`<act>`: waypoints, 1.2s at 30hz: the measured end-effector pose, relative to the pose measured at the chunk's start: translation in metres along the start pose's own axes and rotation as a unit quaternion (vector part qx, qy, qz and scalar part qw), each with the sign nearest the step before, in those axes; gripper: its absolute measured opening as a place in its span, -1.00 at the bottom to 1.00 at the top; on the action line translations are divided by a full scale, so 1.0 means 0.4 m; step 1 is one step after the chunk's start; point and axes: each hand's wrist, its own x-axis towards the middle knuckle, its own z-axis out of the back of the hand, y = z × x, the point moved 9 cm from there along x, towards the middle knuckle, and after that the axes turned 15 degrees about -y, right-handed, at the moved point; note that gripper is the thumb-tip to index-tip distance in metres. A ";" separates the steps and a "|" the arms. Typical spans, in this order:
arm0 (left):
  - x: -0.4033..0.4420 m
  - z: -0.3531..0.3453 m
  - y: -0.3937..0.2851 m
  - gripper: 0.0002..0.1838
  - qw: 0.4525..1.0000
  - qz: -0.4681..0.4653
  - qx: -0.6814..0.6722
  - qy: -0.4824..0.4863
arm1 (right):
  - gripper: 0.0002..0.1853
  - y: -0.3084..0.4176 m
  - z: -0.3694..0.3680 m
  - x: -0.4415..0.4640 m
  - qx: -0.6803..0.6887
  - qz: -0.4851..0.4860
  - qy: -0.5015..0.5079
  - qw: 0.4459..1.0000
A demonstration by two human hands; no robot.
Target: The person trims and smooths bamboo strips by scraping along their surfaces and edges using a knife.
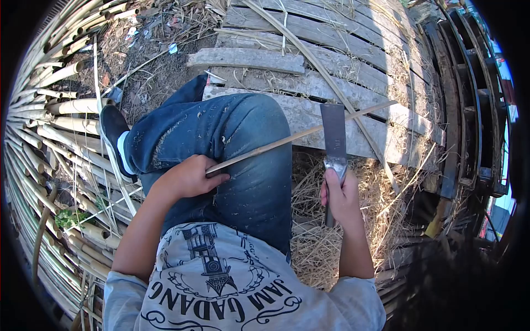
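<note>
My left hand [193, 175] is closed round one end of a thin bamboo strip [265, 147], resting by my jeans-clad thigh. The strip slants up to the right across my knee and passes behind a broad, square-ended machete blade [334, 129]. My right hand [341, 194] grips the machete by its dark handle, thumb up near the metal collar, blade pointing away from me. Blade and strip overlap in view; whether they touch I cannot tell. Part of the left fingers is hidden under the hand.
A weathered plank platform [375, 135] lies ahead, with a loose board [248, 59] and a long bamboo strip [309, 55] on it. Bamboo poles [66, 121] are piled at left. Shavings [317, 243] cover the ground at right, beside stacked wooden pallets [469, 105].
</note>
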 end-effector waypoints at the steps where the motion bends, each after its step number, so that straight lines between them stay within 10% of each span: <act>1: 0.005 -0.008 0.006 -0.67 1.000 -0.006 -0.010 0.004 | -0.73 0.010 0.002 0.002 0.002 0.001 0.000 1.000; 5: 0.007 -0.014 -0.003 -0.66 1.000 -0.011 -0.015 0.002 | -0.69 0.021 0.075 0.045 0.137 0.000 -0.142 0.980; 10: 0.002 -0.013 0.012 -0.65 1.000 0.009 -0.022 0.011 | -0.74 0.008 -0.028 -0.003 -0.021 0.044 0.005 0.999; 36: 0.004 -0.021 0.029 -0.58 0.998 0.048 0.010 0.051 | -0.74 -0.004 -0.064 -0.020 0.017 0.025 -0.018 0.999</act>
